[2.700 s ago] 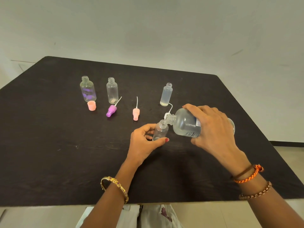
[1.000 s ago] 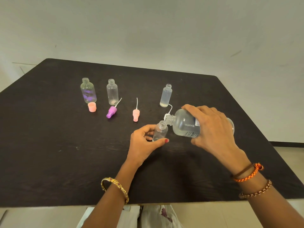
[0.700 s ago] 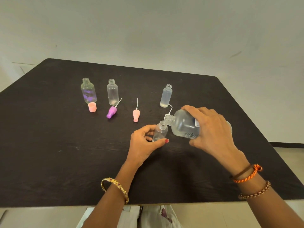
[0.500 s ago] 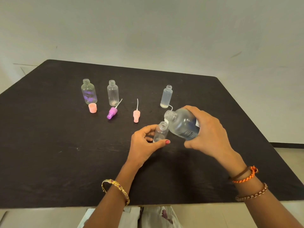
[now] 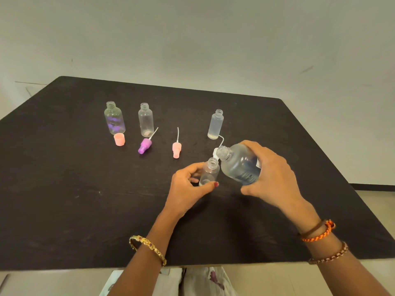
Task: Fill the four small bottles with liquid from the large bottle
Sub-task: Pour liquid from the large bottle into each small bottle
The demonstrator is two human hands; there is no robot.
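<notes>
Your left hand [image 5: 188, 184] curls round a small bottle [image 5: 208, 172] standing on the table [image 5: 64, 199], thumb across its front. Your right hand [image 5: 271, 176] grips the large bottle [image 5: 239, 165], tilted with its open mouth just above and right of the small bottle's neck. Beyond the small bottle stands a slim bottle [image 5: 215, 124]; well left of it stand a clear bottle [image 5: 146, 120] and a bottle with purple marks [image 5: 114, 118]. A pink cap [image 5: 119, 139], a purple nozzle [image 5: 145, 145] and a pink nozzle [image 5: 176, 148] lie between.
</notes>
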